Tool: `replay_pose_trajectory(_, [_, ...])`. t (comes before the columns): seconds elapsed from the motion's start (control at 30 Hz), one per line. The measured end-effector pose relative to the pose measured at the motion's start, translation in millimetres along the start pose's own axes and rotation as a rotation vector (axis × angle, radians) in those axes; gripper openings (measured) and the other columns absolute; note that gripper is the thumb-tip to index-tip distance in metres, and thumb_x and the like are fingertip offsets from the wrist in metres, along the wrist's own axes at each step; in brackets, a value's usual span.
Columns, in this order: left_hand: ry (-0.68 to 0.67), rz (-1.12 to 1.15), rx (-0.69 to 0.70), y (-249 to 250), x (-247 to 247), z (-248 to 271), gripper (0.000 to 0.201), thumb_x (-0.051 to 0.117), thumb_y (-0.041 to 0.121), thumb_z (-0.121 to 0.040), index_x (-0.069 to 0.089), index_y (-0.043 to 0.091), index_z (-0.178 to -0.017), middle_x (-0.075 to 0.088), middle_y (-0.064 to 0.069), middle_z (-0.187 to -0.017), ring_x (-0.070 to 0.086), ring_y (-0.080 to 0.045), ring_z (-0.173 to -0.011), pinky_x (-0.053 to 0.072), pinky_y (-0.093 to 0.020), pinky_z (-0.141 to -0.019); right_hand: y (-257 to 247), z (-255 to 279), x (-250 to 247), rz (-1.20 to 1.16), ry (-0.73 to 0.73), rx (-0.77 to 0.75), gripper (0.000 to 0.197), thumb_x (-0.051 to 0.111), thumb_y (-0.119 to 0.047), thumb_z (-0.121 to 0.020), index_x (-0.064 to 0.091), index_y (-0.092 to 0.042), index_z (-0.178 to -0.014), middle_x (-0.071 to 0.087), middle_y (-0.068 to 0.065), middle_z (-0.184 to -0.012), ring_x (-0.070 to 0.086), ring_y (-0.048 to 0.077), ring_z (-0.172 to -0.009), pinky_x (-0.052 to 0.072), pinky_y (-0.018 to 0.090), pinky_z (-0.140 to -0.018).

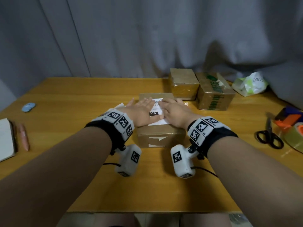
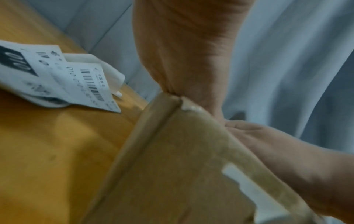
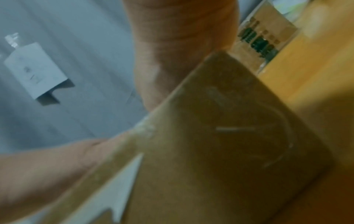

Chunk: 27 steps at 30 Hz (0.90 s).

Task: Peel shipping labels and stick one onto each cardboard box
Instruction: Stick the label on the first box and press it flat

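A brown cardboard box stands at the middle of the wooden table. On its top lies a white shipping label with a barcode and a black "010" mark. My left hand and right hand lie flat on the label with straight fingers, side by side, pressing it down. Both wrist views show the box from below the palms. A small stack of further labels lies on the table left of the box.
Two taped cardboard boxes stand behind at the right. A plastic bag, scissors and a tape dispenser lie at the right. A notebook, pen and blue object lie at the left.
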<state>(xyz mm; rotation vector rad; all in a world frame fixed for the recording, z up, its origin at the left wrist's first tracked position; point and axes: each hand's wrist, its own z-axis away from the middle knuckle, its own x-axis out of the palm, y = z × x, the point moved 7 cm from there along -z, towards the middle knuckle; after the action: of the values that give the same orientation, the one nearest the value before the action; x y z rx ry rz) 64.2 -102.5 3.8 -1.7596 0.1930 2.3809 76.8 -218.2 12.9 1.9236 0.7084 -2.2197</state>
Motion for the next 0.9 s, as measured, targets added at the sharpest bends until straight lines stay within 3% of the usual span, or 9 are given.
replay_pose_trajectory(0.1, [-0.034, -0.060, -0.008, -3.1, -2.9, -4.7, 0.094, 0.014, 0.078, -0.080, -0.008, 0.019, -0.149, -0.014, 0.003, -0.158, -0.011, -0.014, -0.146, -0.010, -0.048, -0.117, -1.2, 0.5, -5.2, 0.101, 0.027, 0.026, 0.048, 0.027, -0.032, -0.098, 0.032, -0.031, -0.145, 0.029, -0.005, -0.149, 0.026, 0.023, -0.126, 0.025, 0.045, -0.105])
replay_pose_trajectory(0.2, [-0.042, -0.079, -0.053, -6.3, -5.2, -6.4, 0.101, 0.015, 0.082, -0.076, -0.009, 0.017, -0.149, -0.015, 0.002, -0.158, -0.012, -0.017, -0.146, -0.011, -0.049, -0.116, -1.2, -1.7, -5.0, 0.148, 0.051, 0.059, 0.048, 0.028, -0.036, -0.096, 0.032, -0.034, -0.144, 0.030, 0.000, -0.146, 0.027, 0.025, -0.128, 0.021, 0.045, -0.108])
replay_pose_trajectory(0.27, [-0.039, -0.061, -0.101, -9.7, -5.2, -5.9, 0.107, 0.015, 0.086, -0.071, -0.010, 0.016, -0.149, -0.015, 0.001, -0.158, -0.013, -0.020, -0.146, -0.012, -0.050, -0.116, 3.3, -1.7, 0.5, 0.148, 0.023, 0.114, 0.051, 0.025, -0.038, -0.096, 0.024, -0.037, -0.147, 0.020, 0.000, -0.154, 0.016, 0.027, -0.140, 0.009, 0.051, -0.115])
replay_pose_trajectory(0.37, [-0.040, 0.005, -0.140, -13.8, -1.9, -3.2, 0.115, 0.017, 0.091, -0.065, -0.012, 0.017, -0.149, -0.018, 0.000, -0.157, -0.014, -0.021, -0.145, -0.012, -0.052, -0.114, 14.9, 5.1, 7.3, 0.072, -0.078, 0.214, 0.052, 0.014, -0.046, -0.098, 0.005, -0.043, -0.149, -0.007, -0.002, -0.161, -0.011, 0.030, -0.147, -0.010, 0.058, -0.114])
replay_pose_trajectory(0.5, [-0.082, 0.004, -0.139, -18.7, -2.0, 3.9, 0.118, 0.021, 0.091, -0.063, -0.015, 0.018, -0.148, -0.021, 0.001, -0.156, -0.016, -0.021, -0.145, -0.010, -0.058, -0.113, 30.8, 14.7, 3.4, 0.078, -0.172, 0.250, 0.050, 0.008, -0.057, -0.097, -0.003, -0.052, -0.145, -0.012, -0.005, -0.160, -0.012, 0.030, -0.147, -0.011, 0.062, -0.112])
replay_pose_trajectory(0.6, [-0.088, -0.075, -0.157, -21.5, -8.2, 13.4, 0.112, 0.021, 0.087, -0.068, -0.012, 0.016, -0.148, -0.017, 0.000, -0.157, -0.014, -0.020, -0.145, -0.011, -0.056, -0.114, 33.7, 16.4, -3.4, 0.086, -0.168, 0.241, 0.053, 0.012, -0.059, -0.096, 0.000, -0.049, -0.147, -0.009, -0.004, -0.161, -0.005, 0.032, -0.147, -0.005, 0.061, -0.113])
replay_pose_trajectory(0.7, [0.016, -0.057, -0.060, -7.7, -15.3, 22.5, 0.090, 0.023, 0.072, -0.085, -0.005, 0.015, -0.150, -0.010, -0.003, -0.159, -0.007, -0.020, -0.147, -0.005, -0.049, -0.118, 23.3, 13.7, -6.4, 0.003, -0.129, 0.142, 0.054, 0.022, -0.049, -0.100, 0.011, -0.034, -0.150, 0.005, 0.006, -0.161, 0.009, 0.034, -0.146, 0.010, 0.048, -0.117])
replay_pose_trajectory(0.8, [-0.066, 0.126, 0.133, 17.5, -7.9, 37.4, 0.077, 0.032, 0.063, -0.089, 0.000, 0.028, -0.150, -0.005, 0.002, -0.159, -0.003, -0.023, -0.147, 0.005, -0.043, -0.119, 16.2, 12.3, -14.9, -0.076, -0.072, 0.058, 0.049, 0.034, -0.037, -0.101, 0.032, -0.019, -0.147, 0.030, 0.010, -0.153, 0.029, 0.028, -0.140, 0.021, 0.035, -0.114])
replay_pose_trajectory(0.9, [-0.137, 0.071, 0.163, 29.9, 1.7, 45.5, 0.088, 0.045, 0.071, -0.079, -0.002, 0.041, -0.147, -0.008, 0.004, -0.159, -0.008, -0.030, -0.145, 0.007, -0.046, -0.117, 13.8, 12.5, -20.8, -0.057, -0.060, 0.042, 0.043, 0.039, -0.028, -0.100, 0.042, -0.017, -0.142, 0.042, 0.007, -0.148, 0.037, 0.025, -0.136, 0.026, 0.031, -0.111])
